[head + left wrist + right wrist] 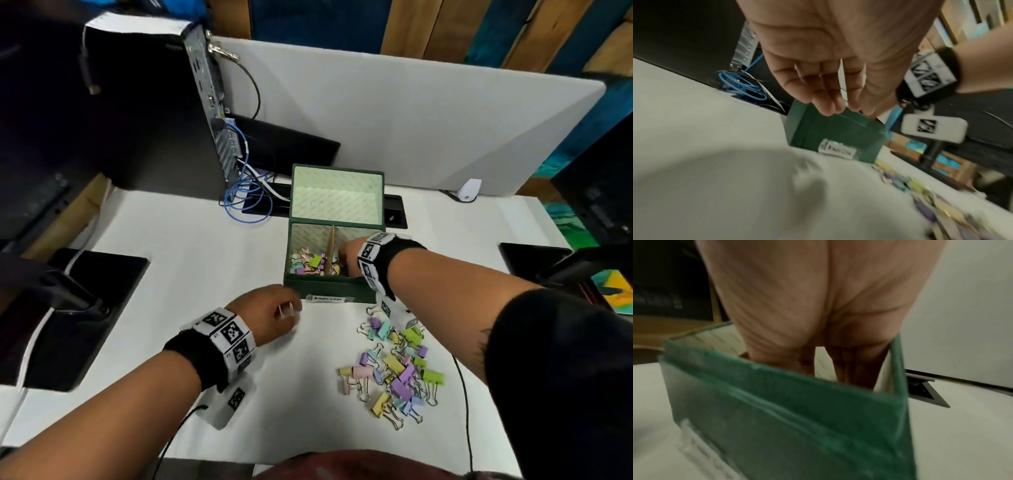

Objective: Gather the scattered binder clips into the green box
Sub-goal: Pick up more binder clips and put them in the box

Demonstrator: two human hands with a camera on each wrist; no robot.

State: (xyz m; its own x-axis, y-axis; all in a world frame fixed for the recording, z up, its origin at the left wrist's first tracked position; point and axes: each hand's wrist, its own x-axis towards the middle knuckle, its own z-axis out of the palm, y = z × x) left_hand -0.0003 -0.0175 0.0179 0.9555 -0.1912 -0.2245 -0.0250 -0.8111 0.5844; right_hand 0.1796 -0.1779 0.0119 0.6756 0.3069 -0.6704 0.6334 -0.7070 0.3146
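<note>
Many clips (394, 370) lie near the relaxed, empty left fingers (828, 97): light, stiff, likely best pinched by their bodies; right fingers (851, 369) dip into the box (325, 289), grip unclear.

My white desk (212, 260) carries the green box (325, 291) at its middle, lid open. At five o'clock from the box, a loose heap of pastel binder clips (397, 370) lies on the top. At ten o'clock stands a dark computer tower (144, 113), blue cable (246, 202) coiled at its foot. Black monitor bases (85, 308) sit at eight o'clock and at three. A grey partition (411, 120) closes off twelve o'clock.
</note>
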